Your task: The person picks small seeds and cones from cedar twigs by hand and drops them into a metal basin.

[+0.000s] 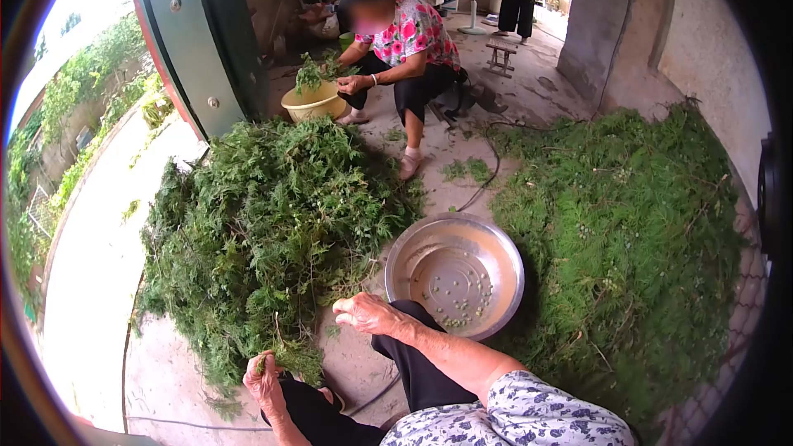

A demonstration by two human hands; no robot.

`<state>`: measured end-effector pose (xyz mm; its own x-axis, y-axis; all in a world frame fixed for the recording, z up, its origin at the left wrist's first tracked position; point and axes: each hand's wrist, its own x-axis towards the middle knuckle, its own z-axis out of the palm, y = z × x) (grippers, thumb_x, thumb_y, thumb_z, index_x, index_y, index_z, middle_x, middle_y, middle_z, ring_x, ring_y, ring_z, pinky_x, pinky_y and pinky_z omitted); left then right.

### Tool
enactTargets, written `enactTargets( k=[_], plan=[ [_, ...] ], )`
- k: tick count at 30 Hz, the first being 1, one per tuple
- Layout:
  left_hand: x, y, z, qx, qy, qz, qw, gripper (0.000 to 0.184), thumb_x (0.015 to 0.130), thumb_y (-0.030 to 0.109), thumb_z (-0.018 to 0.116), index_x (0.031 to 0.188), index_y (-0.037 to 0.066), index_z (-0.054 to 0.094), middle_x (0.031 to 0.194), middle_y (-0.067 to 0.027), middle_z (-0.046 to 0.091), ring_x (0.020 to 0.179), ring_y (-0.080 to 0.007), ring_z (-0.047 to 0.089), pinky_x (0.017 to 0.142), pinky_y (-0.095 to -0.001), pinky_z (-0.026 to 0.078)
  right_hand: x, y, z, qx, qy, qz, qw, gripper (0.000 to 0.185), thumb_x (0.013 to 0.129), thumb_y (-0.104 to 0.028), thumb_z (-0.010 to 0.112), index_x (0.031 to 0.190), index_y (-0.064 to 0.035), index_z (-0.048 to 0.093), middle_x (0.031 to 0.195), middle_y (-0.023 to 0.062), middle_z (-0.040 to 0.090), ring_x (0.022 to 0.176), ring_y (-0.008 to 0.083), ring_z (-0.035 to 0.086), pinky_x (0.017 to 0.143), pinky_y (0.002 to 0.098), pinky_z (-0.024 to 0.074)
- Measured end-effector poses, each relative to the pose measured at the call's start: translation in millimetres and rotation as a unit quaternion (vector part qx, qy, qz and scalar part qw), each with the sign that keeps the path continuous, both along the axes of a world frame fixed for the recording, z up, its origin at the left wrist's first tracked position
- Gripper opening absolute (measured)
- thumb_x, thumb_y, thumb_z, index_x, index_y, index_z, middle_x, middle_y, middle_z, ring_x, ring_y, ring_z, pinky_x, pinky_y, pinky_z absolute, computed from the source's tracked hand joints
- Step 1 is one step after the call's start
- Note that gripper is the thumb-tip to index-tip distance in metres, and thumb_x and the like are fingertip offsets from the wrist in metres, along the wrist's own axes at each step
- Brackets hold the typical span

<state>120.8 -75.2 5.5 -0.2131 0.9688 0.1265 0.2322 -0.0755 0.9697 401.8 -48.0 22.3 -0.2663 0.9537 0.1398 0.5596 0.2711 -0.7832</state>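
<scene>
My left hand is at the lower left, its fingers closed on a small green sprig beside the leafy pile. Between that pile and the metal basin is my right hand, above my knee. Its fingers are curled together, and what they hold, if anything, is too small to make out. Several small round green berries lie on the bottom of the basin, just beyond my right forearm.
A second heap of greenery spreads along the right wall. Across from me a seated person handles a sprig over a yellow basin. Farther back are a small stool, a fan and a standing person. A cable crosses the floor.
</scene>
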Motion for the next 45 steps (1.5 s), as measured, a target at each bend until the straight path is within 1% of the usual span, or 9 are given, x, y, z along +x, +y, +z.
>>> enactTargets(
  k=[8,21,23,33,35,36,38,42,45],
  plan=[
    [1.2,-0.3,2.5,-0.010,-0.003,0.002,1.000,0.015,0.086,0.017,0.062,0.087,0.003,0.065,0.067,0.0002,0.061,0.053,-0.0060,0.055,0.047,-0.0184,0.039,1.5,-0.5,2.7,0.004,0.011,0.004,1.000,0.021,0.084,-0.023,0.058,0.094,-0.0044,0.057,0.067,0.0183,0.059,0.068,0.0351,0.060,0.061,0.0421,0.0447],
    [0.0,0.0,0.9,-0.005,0.000,0.003,1.000,0.013,0.086,0.016,0.062,0.087,0.003,0.066,0.067,0.0001,0.061,0.052,-0.0058,0.055,0.046,-0.0184,0.039,1.3,-1.2,6.4,0.006,0.020,-0.003,1.000,0.021,0.084,-0.023,0.059,0.095,-0.0044,0.058,0.069,0.0192,0.059,0.069,0.0362,0.061,0.062,0.0423,0.0451],
    [-0.5,-0.4,1.2,-0.005,0.001,0.004,1.000,0.013,0.086,0.016,0.062,0.086,0.003,0.066,0.067,0.0002,0.061,0.052,-0.0058,0.055,0.046,-0.0185,0.039,2.0,-2.6,13.3,-0.041,0.002,-0.004,0.999,0.022,0.083,-0.024,0.058,0.093,-0.0052,0.060,0.079,0.0183,0.063,0.079,0.0350,0.062,0.070,0.0421,0.0475],
    [1.2,-1.7,3.4,-0.009,-0.002,0.009,1.000,0.013,0.085,0.016,0.062,0.086,0.003,0.066,0.066,0.0005,0.060,0.053,-0.0058,0.055,0.046,-0.0185,0.038,1.7,-1.8,8.2,-0.042,0.001,-0.005,0.999,0.022,0.083,-0.024,0.058,0.092,-0.0048,0.060,0.077,0.0180,0.063,0.078,0.0348,0.062,0.069,0.0422,0.0475],
    [0.9,-1.5,3.1,-0.010,-0.004,0.010,1.000,0.013,0.085,0.016,0.062,0.086,0.003,0.066,0.066,0.0007,0.060,0.053,-0.0058,0.055,0.046,-0.0185,0.038,1.1,-1.3,3.4,-0.010,0.008,0.001,1.000,0.021,0.084,-0.023,0.059,0.095,-0.0047,0.058,0.070,0.0185,0.060,0.071,0.0355,0.061,0.063,0.0417,0.0452],
    [1.0,-1.5,3.5,-0.008,-0.004,0.007,1.000,0.013,0.086,0.016,0.062,0.086,0.003,0.066,0.066,0.0007,0.060,0.053,-0.0058,0.055,0.046,-0.0184,0.038,0.9,-1.0,3.1,-0.009,0.008,0.001,1.000,0.021,0.084,-0.023,0.059,0.095,-0.0047,0.058,0.070,0.0185,0.060,0.071,0.0355,0.061,0.063,0.0417,0.0452],
    [0.1,-2.2,2.9,-0.006,-0.004,0.005,1.000,0.014,0.086,0.016,0.062,0.086,0.003,0.066,0.066,0.0007,0.060,0.053,-0.0058,0.055,0.046,-0.0184,0.038,0.3,-1.2,3.5,-0.031,0.012,0.005,0.999,0.022,0.082,-0.024,0.058,0.093,-0.0044,0.060,0.077,0.0183,0.063,0.078,0.0350,0.062,0.069,0.0425,0.0473],
    [0.3,-2.3,2.8,-0.005,-0.002,0.008,1.000,0.015,0.086,0.017,0.062,0.086,0.003,0.065,0.066,0.0007,0.060,0.053,-0.0056,0.055,0.046,-0.0181,0.037,-0.6,-2.0,3.6,-0.032,0.000,0.004,0.999,0.022,0.082,-0.024,0.058,0.092,-0.0042,0.060,0.077,0.0182,0.062,0.078,0.0351,0.061,0.069,0.0428,0.0472],
    [0.6,-2.3,3.3,-0.005,0.002,0.009,1.000,0.015,0.086,0.018,0.062,0.086,0.003,0.065,0.065,0.0008,0.060,0.053,-0.0056,0.054,0.046,-0.0180,0.037,-0.6,-1.8,3.4,-0.024,-0.012,0.015,1.000,0.022,0.084,-0.025,0.058,0.095,-0.0053,0.057,0.075,0.0183,0.061,0.076,0.0362,0.061,0.065,0.0427,0.0452]
  ],
)
